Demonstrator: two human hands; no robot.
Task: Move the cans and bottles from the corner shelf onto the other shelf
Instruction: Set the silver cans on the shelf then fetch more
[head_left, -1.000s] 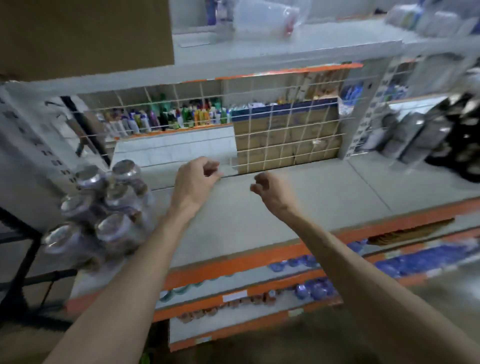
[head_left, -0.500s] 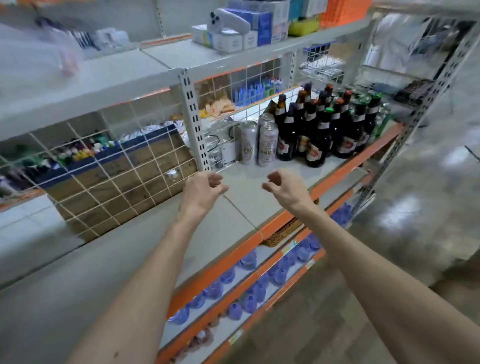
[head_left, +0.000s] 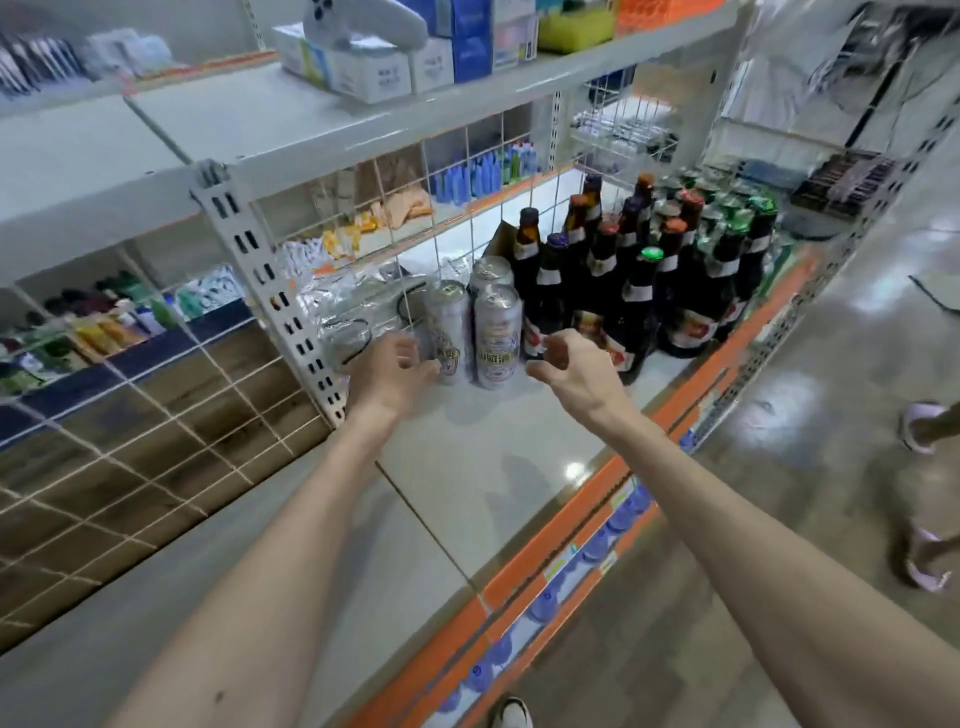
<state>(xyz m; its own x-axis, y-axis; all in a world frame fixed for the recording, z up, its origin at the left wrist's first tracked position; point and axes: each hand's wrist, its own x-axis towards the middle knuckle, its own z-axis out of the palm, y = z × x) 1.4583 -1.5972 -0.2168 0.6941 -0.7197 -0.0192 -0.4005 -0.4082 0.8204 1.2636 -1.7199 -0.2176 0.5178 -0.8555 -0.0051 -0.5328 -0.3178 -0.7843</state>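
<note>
Shop: stocked shelves (head_left: 519, 467), bottles (head_left: 639, 280)

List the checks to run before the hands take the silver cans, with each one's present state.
1. Both hands free: ok. The left hand and right hand hold nothing.
2. Cans upright: ok. Three silver cans stand on the shelf.
3. Hands lined up: ok. One is on each side of the front cans.
4. Left hand touching a can: cannot tell. It overlaps the leftmost can in this view.
5. Room on the right: not ok. The dark bottles stand close against the cans, right by the right hand.
6. Gap to the wire grid behind: cannot tell.
</note>
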